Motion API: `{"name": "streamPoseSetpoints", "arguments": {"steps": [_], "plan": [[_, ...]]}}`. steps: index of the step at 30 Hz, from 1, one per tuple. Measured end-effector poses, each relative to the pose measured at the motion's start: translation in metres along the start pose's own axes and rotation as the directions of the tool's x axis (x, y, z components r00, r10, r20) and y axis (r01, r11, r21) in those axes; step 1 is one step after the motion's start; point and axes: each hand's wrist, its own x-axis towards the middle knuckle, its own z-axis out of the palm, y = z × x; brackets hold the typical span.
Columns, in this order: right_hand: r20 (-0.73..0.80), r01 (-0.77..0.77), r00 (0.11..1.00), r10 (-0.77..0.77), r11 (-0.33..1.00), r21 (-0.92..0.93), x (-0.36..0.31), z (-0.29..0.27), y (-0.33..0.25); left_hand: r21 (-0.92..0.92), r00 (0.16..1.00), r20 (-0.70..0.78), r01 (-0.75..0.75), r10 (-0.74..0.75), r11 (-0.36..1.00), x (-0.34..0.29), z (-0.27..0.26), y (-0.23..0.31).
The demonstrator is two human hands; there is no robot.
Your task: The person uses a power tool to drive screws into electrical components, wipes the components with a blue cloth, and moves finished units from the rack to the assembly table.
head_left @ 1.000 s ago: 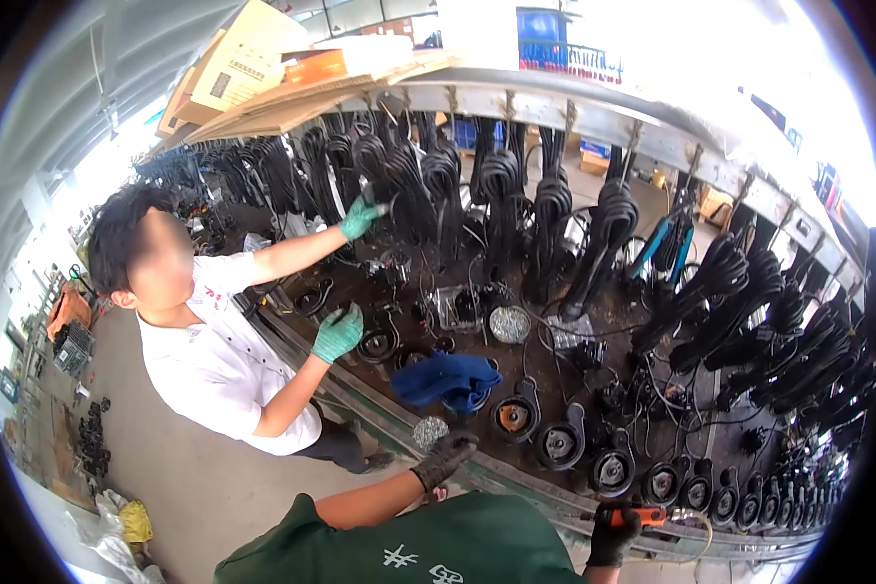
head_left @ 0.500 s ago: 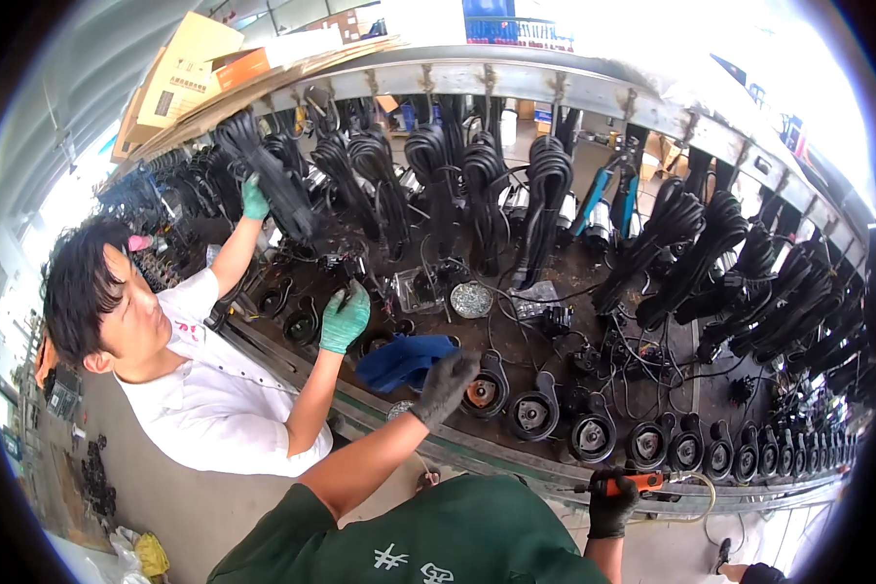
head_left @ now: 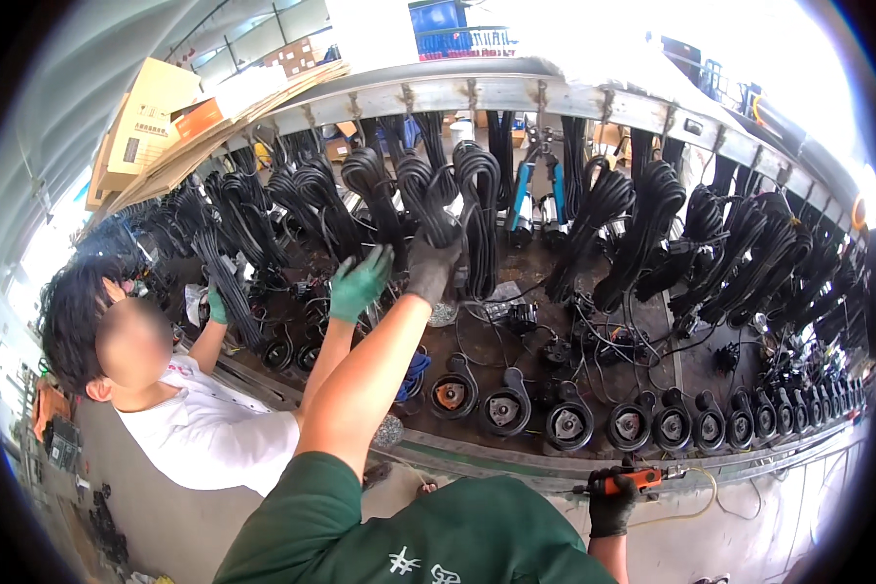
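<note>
My left hand (head_left: 432, 271), in a dark glove, reaches far over the bench and closes round the lower part of a hanging black cable bundle (head_left: 420, 195); its fingers are partly hidden. In my right hand (head_left: 610, 508), also gloved, is an orange power screwdriver (head_left: 635, 481), held low at the bench's front edge with a pale hose running off it. Along that edge stands a row of round black housings (head_left: 505, 410) with metal inside. The leftmost one near me, a housing with a coppery centre (head_left: 452, 393), lies below my left forearm.
At my left a co-worker in a white shirt (head_left: 214, 428) reaches in with green gloves (head_left: 360, 283), close to my left arm. Many cable bundles hang from a metal rail (head_left: 545, 94). Blue-handled pliers (head_left: 524, 190) hang among them. A blue coil (head_left: 414, 378) lies beside my forearm.
My left hand has moved from beside the coppery housing up to the hanging cable bundle. The co-worker's nearer glove has moved up, and the farther one has come down. My right hand still holds the screwdriver.
</note>
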Motion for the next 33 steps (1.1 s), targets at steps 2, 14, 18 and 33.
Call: {"name": "streamPoseSetpoints", "arguments": {"steps": [2,14,18,33], "plan": [[-0.059,-0.001,0.998,0.002,1.000,0.026,-0.002,0.004,-0.002,-0.259,0.995,-0.097,-0.027,0.001,0.965,-0.032,-0.007,0.015],[0.130,-0.065,0.990,0.060,0.997,0.036,0.013,0.005,-0.005,-0.602,0.897,-0.427,-0.379,0.118,0.703,-0.083,-0.186,0.151],[0.103,-0.111,0.989,0.105,0.992,0.063,0.018,-0.011,0.002,-0.573,0.842,-0.539,-0.365,-0.002,0.734,-0.125,-0.218,0.108],[0.095,-0.148,0.985,0.143,0.988,0.051,0.025,0.005,0.002,-0.549,0.745,-0.570,-0.031,-0.346,0.835,-0.127,-0.350,-0.004]]}}
